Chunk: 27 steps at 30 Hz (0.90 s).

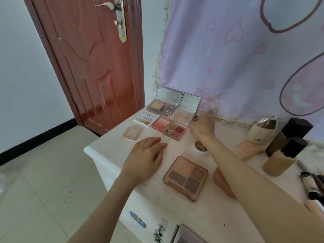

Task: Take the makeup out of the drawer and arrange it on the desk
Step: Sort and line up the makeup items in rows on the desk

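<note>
White desk (108,155) by red door (91,64); tiled floor (43,172).

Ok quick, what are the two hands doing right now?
Left hand: open, fingers straight, resting flat on the desk, holding nothing.
Right hand: fingers curled, pinching a small dark item by the palettes.

white desk (112,156) | far left corner: cluster of open palettes (158,120), small pink compact (132,132) just beside | middle: large four-pan palette (186,178), small round jar (199,147) | right edge: two dark-capped bottles (284,151), tubes (312,185) | left hand (145,158) flat on top
</note>
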{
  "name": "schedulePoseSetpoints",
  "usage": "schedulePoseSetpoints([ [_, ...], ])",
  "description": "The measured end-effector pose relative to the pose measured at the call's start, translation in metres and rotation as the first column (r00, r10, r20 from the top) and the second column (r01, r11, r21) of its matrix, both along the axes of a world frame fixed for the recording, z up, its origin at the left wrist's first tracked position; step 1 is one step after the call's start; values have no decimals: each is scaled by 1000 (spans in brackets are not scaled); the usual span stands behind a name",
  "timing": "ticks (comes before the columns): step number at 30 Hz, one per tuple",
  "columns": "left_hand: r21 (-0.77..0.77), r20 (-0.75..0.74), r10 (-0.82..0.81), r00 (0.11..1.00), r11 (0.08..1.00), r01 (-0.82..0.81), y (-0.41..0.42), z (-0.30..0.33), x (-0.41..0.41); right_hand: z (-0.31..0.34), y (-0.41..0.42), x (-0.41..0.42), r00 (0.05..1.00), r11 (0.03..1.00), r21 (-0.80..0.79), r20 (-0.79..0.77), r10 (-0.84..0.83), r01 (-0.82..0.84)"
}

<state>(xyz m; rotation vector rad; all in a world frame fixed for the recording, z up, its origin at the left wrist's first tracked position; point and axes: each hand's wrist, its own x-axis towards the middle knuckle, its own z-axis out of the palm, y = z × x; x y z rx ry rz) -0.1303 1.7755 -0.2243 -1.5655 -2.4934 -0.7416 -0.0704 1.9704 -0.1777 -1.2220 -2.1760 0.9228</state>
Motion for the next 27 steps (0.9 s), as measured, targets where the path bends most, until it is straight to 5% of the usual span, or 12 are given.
schedulePoseSetpoints([
  [10,6,48,8,999,1000,-9,-2,4,2,8,-44,73,962,934,233,19,273,-270],
  [16,7,103,1,995,1000,-1,-7,9,9,1,-73,118,818,801,198,268,509,-564],
  [22,69,155,-31,987,997,21,-23,6,35,-6,-79,126,654,700,152,533,537,-698],
  [27,113,335,-92,938,992,57,-32,13,45,-9,-85,127,696,701,217,493,522,-679],
])
